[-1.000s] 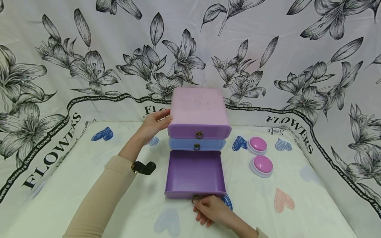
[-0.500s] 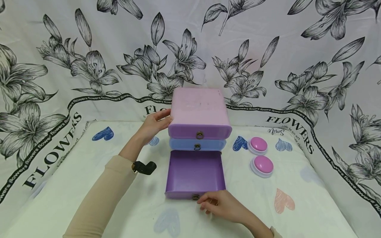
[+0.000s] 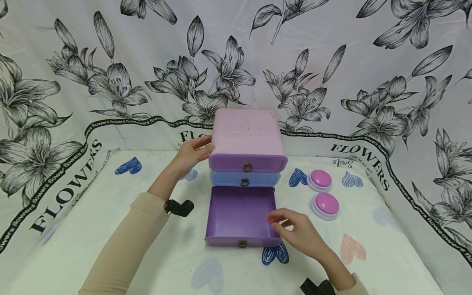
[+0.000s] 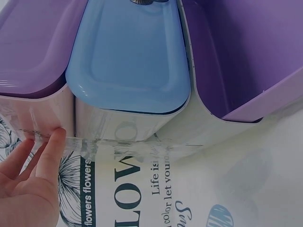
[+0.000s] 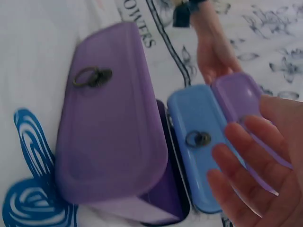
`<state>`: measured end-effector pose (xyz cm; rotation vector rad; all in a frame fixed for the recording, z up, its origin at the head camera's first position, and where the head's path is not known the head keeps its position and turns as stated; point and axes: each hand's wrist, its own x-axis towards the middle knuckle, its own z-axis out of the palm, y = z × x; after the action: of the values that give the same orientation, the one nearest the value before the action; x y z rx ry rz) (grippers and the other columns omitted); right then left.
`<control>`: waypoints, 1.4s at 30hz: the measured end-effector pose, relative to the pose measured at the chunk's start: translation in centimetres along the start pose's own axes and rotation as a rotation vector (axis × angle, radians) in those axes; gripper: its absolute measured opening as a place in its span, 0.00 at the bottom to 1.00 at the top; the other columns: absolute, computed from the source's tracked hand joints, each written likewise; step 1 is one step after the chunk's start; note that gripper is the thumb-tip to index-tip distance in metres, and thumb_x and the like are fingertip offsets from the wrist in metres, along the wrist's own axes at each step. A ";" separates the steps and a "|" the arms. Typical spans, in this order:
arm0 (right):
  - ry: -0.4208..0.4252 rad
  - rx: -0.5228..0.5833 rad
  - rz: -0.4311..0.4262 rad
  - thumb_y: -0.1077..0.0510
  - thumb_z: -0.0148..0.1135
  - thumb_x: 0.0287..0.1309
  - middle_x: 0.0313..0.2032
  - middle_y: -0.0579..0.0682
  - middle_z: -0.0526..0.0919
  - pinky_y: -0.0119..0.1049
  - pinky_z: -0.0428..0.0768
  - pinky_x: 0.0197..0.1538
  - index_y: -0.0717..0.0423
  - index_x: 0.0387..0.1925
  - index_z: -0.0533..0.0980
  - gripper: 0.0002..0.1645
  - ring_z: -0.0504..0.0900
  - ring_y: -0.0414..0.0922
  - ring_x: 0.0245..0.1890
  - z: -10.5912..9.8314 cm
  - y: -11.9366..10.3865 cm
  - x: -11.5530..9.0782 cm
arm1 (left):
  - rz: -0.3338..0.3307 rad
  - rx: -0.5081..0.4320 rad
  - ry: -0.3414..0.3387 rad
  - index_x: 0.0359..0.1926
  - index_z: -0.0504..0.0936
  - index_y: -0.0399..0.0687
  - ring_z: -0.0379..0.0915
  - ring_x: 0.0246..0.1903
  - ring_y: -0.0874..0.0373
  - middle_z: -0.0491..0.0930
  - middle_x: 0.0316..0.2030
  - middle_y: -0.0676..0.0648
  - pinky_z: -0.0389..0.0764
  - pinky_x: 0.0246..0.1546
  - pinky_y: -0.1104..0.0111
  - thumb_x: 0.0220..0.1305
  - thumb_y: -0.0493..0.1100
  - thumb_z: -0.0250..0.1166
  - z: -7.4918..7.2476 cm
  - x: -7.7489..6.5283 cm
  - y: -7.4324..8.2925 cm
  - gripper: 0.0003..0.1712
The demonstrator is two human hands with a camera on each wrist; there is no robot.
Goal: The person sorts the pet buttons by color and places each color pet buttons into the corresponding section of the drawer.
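Observation:
A small drawer cabinet (image 3: 247, 131) with a pink top stands in the middle of the head view. Its purple top drawer (image 3: 236, 163) and blue middle drawer (image 3: 225, 179) are in, while the purple bottom drawer (image 3: 239, 213) is pulled out and bare inside. My left hand (image 3: 191, 151) rests its fingertips on the cabinet's left side, fingers fairly straight, as the left wrist view confirms. My right hand (image 3: 296, 229) hovers by the right wall of the bottom drawer, holding nothing, fingers loosely bent. A brass ring pull (image 5: 92, 77) hangs on that drawer's front.
Two pink-domed round push lights or buttons (image 3: 320, 179) with pale bases lie right of the cabinet, one in front of the other. The white cloth (image 3: 166, 262) carries printed hearts. Behind stands a flower-patterned curtain (image 3: 236, 61).
My right hand has let go of the bottom drawer's ring pull and moved up and right, beside the drawer. The left hand and the drawers stay where they were.

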<state>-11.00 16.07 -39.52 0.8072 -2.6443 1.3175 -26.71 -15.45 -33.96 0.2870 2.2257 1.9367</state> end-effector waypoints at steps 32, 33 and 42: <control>0.524 -0.225 0.568 0.49 0.62 0.55 0.66 0.64 0.57 0.60 0.59 0.64 0.55 0.70 0.51 0.47 0.57 0.62 0.64 -5.2 14.1 -1.9 | 0.026 -0.031 -0.014 0.68 0.59 0.45 0.64 0.61 0.53 0.59 0.67 0.46 0.75 0.52 0.73 0.64 0.47 0.59 0.0 -0.2 0.0 0.34; 0.513 -0.229 0.589 0.47 0.62 0.55 0.66 0.65 0.56 0.60 0.59 0.64 0.56 0.70 0.49 0.48 0.56 0.63 0.65 -5.2 14.2 -1.9 | 0.026 -0.034 -0.014 0.68 0.59 0.45 0.64 0.61 0.53 0.59 0.67 0.46 0.75 0.52 0.73 0.64 0.47 0.59 0.0 -0.2 0.1 0.34; 0.407 -0.261 0.721 0.42 0.59 0.56 0.66 0.71 0.51 0.59 0.55 0.67 0.65 0.70 0.41 0.55 0.53 0.66 0.65 -5.4 15.2 -2.6 | 0.021 -0.037 -0.012 0.68 0.59 0.46 0.64 0.61 0.53 0.59 0.67 0.46 0.76 0.52 0.74 0.64 0.47 0.59 0.0 -0.2 0.1 0.35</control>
<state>-17.10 28.76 -47.89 -0.4533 -2.7406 1.0309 -26.47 -15.45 -33.86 0.3175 2.1854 1.9787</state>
